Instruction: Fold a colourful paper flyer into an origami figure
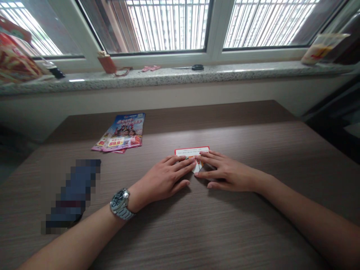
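A folded paper (192,151) with a red border and white face lies on the brown table (174,232). My left hand (170,176) rests over its left part, palm down, with fingers stretched to the right. From the other side my right hand (225,172) lies on the paper's right part, its fingers spread and pointing left. The fingertips of both hands meet near the middle, where the paper narrows to a point. Both hands press on the paper without gripping it, and they hide much of its lower part. A metal watch (122,204) is on my left wrist.
Colourful flyers (125,131) lie at the table's back left. A blurred dark blue object (74,195) lies left of my left forearm. On the windowsill (225,75) are scissors (197,67), an orange-red item (107,63), pink pieces (151,68) and a plastic cup (320,48).
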`<state>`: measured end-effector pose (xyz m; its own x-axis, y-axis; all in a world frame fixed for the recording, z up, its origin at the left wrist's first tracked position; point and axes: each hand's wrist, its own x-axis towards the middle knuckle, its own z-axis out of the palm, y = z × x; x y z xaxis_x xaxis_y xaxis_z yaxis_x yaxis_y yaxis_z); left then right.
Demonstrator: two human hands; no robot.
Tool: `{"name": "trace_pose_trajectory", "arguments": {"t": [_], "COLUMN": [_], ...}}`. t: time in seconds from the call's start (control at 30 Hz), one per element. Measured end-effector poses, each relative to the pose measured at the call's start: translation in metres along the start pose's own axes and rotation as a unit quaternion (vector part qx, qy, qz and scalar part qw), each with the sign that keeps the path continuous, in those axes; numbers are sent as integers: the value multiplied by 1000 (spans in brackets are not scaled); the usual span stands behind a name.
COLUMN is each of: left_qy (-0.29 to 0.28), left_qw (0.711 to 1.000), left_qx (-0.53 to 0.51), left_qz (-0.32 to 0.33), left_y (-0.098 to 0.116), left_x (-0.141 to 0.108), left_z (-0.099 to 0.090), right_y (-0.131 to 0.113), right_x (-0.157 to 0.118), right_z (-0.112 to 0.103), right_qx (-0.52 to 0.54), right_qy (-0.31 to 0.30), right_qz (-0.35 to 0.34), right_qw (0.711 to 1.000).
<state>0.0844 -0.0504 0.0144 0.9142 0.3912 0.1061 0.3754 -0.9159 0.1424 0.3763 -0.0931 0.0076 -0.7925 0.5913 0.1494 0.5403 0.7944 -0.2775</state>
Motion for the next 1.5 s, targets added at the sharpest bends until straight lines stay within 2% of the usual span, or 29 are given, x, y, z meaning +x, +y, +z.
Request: {"name": "trace_pose_trajectory", "arguments": {"t": [0.33,0.53,0.7,0.8,1.07,1.5], "left_qy": [-21,-10,-13,-10,-14,-12], "left_qw": [1000,1000,1000,1000,1000,1000], "left_qx": [12,0,4,4,-2,-12], "left_qz": [0,3,0,0,5,-4], "left_y": [-1,-2,-1,-2,0,2], "left_x": [-1,-1,-1,-1,1,0], "left_z": [1,1,1,1,3,0], "right_y": [2,-1,1,3,3,4], "right_x": [0,2,5,7,6,7], "right_z": [1,0,6,10,14,17], "right_qx": [18,33,52,38,-19,-30], "right_qy": [15,21,61,74,80,70], "right_qz": [-5,4,41,69,92,92], "right_qw": [1000,999,996,994,992,993]}}
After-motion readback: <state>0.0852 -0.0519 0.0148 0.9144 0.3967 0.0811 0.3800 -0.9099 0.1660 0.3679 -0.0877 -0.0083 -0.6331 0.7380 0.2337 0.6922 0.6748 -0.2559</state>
